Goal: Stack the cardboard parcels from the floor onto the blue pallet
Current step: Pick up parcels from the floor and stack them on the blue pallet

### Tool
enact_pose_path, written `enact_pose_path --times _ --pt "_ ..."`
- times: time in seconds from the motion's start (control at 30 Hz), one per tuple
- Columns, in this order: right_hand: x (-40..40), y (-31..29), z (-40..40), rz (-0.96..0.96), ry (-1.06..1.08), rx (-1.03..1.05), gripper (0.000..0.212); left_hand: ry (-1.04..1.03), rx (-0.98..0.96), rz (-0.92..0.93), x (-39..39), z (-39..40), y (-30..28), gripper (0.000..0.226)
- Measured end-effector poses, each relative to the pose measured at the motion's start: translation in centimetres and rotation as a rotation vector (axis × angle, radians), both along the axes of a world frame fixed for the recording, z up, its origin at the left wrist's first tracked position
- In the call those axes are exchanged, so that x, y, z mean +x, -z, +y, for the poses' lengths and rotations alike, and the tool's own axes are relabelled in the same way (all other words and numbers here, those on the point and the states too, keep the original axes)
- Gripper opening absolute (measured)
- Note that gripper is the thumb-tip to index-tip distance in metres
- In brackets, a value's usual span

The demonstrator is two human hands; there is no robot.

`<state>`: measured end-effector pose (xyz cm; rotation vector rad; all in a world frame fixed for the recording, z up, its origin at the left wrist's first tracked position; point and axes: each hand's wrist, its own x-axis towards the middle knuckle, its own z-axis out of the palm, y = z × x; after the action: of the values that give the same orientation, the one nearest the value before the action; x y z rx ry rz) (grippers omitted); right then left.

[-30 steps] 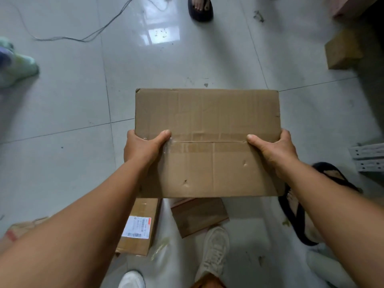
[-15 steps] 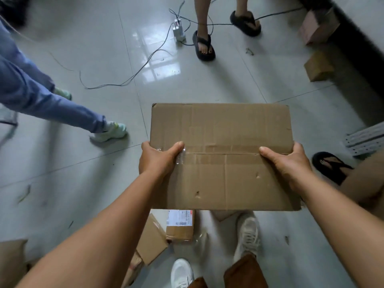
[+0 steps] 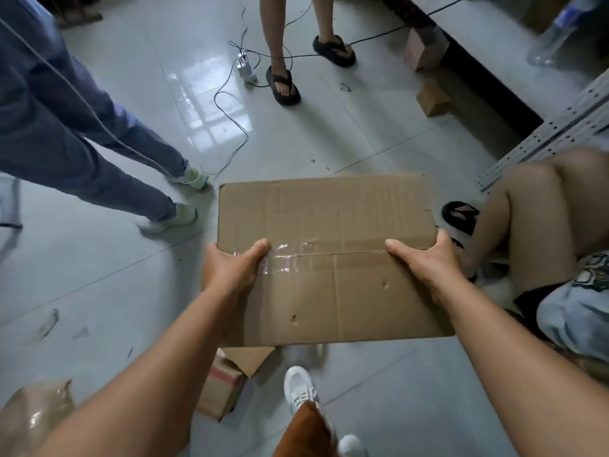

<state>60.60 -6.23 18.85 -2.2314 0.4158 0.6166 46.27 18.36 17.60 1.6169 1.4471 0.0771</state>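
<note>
I clasped the taped cardboard parcel [image 3: 329, 258] with left hand [image 3: 230, 268] and right hand [image 3: 428, 262]; the power cable [image 3: 230, 127] ahead of it risked tripping me

Glossy grey tiled floor [image 3: 99, 275], small cardboard boxes [image 3: 220, 387], black cables [image 3: 230, 117], white charger [image 3: 245, 65]

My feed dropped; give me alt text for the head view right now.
Both hands, left hand and right hand, grip a taped cardboard parcel held above a grey tiled floor. Bystanders' legs and a trailing cable surround it; no pallet shows.

Bare forearms [image 3: 164, 374], white sneakers [image 3: 300, 389], brown trousers [image 3: 304, 433]
</note>
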Motion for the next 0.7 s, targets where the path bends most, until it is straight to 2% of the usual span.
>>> enact_pose_path --times 0.23,0.47,0.57,0.7 --pt "-5.9 -2.3 -6.4 -0.001 0.079 -0.002 0.102 0.12 0.022 -0.028 -4.0 -4.9 -3.3 0.065" --pt "-12.4 -5.1 -13.5 -0.004 0.203 0.019 0.107 0.249 0.04 -0.005 -7.3 -10.5 -6.3 0.067" --pt "-15.0 -6.0 -16.5 -0.008 0.274 0.015 0.106 0.3 0.026 0.001 -8.0 -12.9 -7.0 0.076" --pt "-18.8 -6.8 -20.3 0.007 0.399 -0.012 0.106 0.449 0.016 0.021 -8.3 -16.0 -7.5 0.066"
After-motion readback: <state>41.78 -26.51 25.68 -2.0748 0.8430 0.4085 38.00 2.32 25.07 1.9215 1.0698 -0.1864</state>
